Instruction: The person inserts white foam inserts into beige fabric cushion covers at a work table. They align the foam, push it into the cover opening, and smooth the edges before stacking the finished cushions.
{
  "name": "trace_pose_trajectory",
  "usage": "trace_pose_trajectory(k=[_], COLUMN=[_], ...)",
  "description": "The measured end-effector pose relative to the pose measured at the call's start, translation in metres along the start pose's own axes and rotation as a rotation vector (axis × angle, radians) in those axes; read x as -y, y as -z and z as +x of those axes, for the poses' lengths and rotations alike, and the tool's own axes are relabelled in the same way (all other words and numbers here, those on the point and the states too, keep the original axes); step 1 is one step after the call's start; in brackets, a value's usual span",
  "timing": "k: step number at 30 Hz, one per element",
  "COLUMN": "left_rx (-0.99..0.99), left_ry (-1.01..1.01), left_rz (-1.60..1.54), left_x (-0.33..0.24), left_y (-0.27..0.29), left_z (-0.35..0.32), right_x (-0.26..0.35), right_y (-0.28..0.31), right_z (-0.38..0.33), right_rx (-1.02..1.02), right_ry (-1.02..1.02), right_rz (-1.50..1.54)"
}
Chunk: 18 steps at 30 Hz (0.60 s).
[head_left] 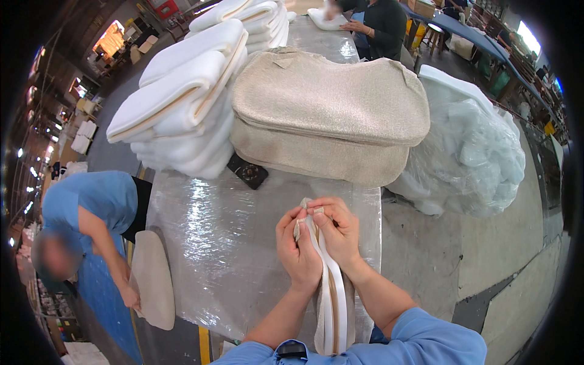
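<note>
My left hand (298, 249) and my right hand (337, 231) meet over the near part of a table wrapped in clear plastic film (225, 243). Together they pinch the top end of a narrow beige fabric cover (331, 298) with a white edge band, which hangs down between my forearms toward my body. Just beyond my hands lie two stacked beige fabric cushion covers (328, 115). To their left stands a pile of white foam pads (182, 103).
A small black object (248, 172) lies at the foot of the foam pile. A big clear bag of white stuffing (474, 146) sits right of the table. At the left a person in blue (91, 213) bends over a beige pad (152, 280). Another person (377, 24) works at the far end.
</note>
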<state>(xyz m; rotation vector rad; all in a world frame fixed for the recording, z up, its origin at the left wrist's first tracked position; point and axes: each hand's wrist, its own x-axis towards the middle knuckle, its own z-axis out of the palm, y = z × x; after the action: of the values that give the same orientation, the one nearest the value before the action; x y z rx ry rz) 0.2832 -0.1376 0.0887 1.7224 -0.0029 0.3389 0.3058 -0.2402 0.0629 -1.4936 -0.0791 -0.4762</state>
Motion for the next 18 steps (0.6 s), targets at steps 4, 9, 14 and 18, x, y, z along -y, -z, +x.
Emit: trace_pose_trajectory(k=[4, 9, 14, 18], left_rx=[-0.036, -0.034, -0.009, 0.025], left_ry=[-0.075, -0.15, -0.201, -0.237], left_rz=[0.013, 0.042, 0.081, 0.215], left_x=[0.003, 0.012, 0.004, -0.017], left_y=[-0.003, 0.001, 0.005, 0.014], left_z=[-0.006, -0.015, -0.02, -0.004], right_x=[-0.007, -0.009, -0.003, -0.003], right_y=[0.001, 0.004, 0.014, 0.025], right_z=[-0.005, -0.014, -0.022, -0.012], right_rx=[-0.039, -0.035, -0.003, 0.126], right_ry=[0.138, 0.15, 0.108, 0.049], right_rz=[-0.082, -0.036, 0.013, 0.028])
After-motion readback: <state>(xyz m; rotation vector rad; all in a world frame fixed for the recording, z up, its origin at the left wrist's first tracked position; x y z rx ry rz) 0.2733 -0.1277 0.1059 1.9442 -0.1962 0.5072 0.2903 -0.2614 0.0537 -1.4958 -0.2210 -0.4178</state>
